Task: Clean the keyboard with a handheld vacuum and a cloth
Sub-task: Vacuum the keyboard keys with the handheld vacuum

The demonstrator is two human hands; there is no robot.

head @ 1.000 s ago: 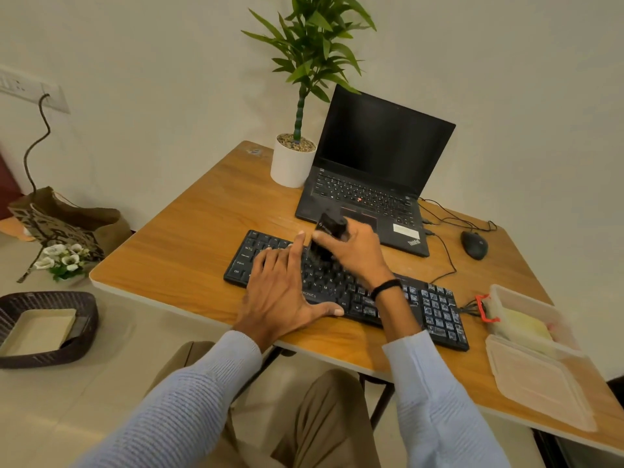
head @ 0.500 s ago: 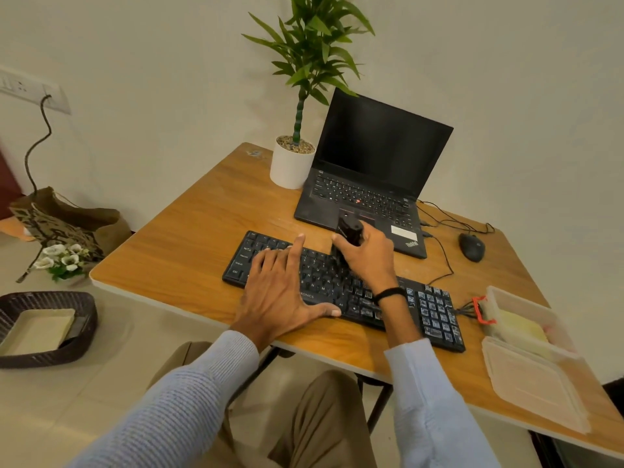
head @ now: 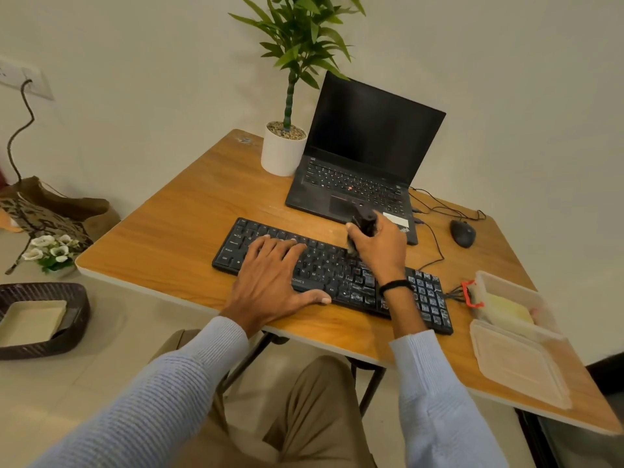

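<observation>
On the worktop (head: 189, 224) the laptop (head: 364, 184) sits just at twelve o'clock of the keyboard (head: 337, 265). The left hand (head: 270, 282) lies flat on the keys, fingers straight. The right hand (head: 381, 251) wraps its fingers round the handheld vacuum (head: 363, 221) at the keyboard's twelve-o'clock edge; swept that way, it could strike the laptop.

head view looks down, close over desk (head: 175, 231).
</observation>
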